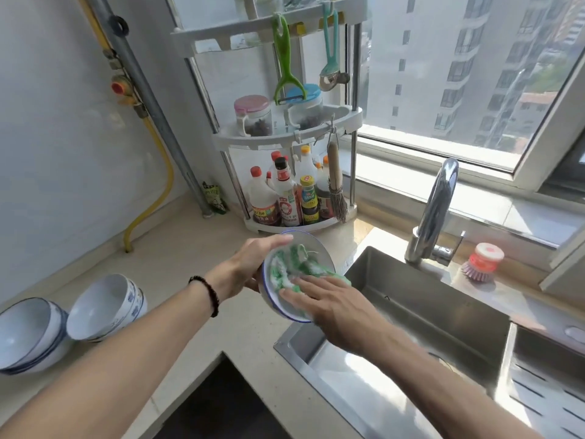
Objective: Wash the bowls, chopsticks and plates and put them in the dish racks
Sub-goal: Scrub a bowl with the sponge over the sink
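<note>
A white plate with a blue rim (pixel 311 245) is tilted on edge over the left rim of the sink. My left hand (pixel 253 264) grips it from behind, fingers curled round its far edge. My right hand (pixel 329 301) presses a soapy green cloth (pixel 297 264) flat against the plate's face with straight fingers. Two stacks of white and blue bowls lie on their sides on the counter at the left: one stack (pixel 104 307) and a second stack (pixel 28 334) nearer the edge.
The steel sink (pixel 421 315) lies to the right, with a chrome faucet (pixel 437 210) behind it and a slotted drain tray (pixel 544 403) at far right. A red dish brush (pixel 482 261) stands by the faucet. A corner shelf (pixel 285 137) holds sauce bottles and jars.
</note>
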Demonstrator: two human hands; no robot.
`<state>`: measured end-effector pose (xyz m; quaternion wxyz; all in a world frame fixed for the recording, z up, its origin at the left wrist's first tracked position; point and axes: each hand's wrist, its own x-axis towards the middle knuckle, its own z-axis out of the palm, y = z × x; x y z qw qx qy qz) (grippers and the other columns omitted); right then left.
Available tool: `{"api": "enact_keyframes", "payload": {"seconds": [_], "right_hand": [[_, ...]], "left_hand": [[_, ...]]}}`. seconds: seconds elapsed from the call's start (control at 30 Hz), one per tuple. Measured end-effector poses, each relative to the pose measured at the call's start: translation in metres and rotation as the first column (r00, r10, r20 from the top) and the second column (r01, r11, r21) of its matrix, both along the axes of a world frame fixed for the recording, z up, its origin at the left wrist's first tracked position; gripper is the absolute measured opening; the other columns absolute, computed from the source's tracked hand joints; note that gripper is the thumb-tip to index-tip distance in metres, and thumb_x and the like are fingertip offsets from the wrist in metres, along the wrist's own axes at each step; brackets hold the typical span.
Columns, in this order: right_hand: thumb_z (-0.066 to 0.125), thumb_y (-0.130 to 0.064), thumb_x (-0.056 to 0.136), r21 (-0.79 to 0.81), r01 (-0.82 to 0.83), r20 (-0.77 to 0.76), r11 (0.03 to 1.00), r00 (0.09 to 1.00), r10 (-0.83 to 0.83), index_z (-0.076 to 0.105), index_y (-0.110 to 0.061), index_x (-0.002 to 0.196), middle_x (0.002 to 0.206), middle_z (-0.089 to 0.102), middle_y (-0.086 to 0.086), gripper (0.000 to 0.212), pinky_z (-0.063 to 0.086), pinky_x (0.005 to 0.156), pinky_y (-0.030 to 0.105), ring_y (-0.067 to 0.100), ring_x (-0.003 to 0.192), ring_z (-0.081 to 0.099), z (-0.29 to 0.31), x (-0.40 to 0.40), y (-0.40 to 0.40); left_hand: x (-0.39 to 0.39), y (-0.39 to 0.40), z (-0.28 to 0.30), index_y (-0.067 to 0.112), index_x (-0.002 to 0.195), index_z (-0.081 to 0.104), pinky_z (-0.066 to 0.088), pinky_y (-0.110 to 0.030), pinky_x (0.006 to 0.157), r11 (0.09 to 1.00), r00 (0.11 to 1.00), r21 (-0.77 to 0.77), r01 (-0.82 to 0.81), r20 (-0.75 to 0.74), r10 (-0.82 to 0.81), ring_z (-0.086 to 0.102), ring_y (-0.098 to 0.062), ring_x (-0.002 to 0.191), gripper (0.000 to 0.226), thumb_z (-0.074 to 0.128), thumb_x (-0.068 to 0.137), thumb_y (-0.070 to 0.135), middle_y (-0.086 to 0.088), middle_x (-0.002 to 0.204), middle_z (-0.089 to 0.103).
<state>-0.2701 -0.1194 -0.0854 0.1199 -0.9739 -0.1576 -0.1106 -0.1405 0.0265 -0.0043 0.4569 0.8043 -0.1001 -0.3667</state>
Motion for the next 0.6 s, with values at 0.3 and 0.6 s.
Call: {"api": "enact_keyframes", "payload": {"seconds": [0.3, 0.6], "right_hand": [[0.077, -0.007, 0.067, 0.328, 0.291, 0.062, 0.899, 0.943, -0.327, 0.065, -0.028, 0.090, 0.067, 0.062, -0.007, 0.034, 0.043, 0.050, 0.031, 0.023, 0.060, 0.057, 0.014, 0.006, 0.025], [0.051, 0.006, 0.075, 0.337, 0.110, -0.210, 0.935, 0.977, -0.040, 0.050, -0.025, 0.138, 0.122, 0.062, -0.009, 0.070, 0.042, 0.086, 0.019, 0.020, 0.108, 0.055, 0.002, -0.006, -0.007]], "left_hand": [[-0.056, -0.038, -0.040, 0.022, 0.101, 0.065, 0.053, -0.039, 0.075, 0.739, 0.817, -0.477, -0.476, 0.072, 0.572, 0.066, -0.024, 0.090, 0.023, 0.061, 0.079, 0.029, -0.004, 0.100, 0.071], [-0.063, -0.042, -0.046, 0.029, 0.070, 0.066, 0.048, -0.042, 0.068, 0.775, 0.734, -0.356, -0.521, 0.277, 0.621, 0.056, -0.023, 0.070, 0.015, 0.054, 0.068, 0.038, 0.011, 0.060, 0.059]]}}
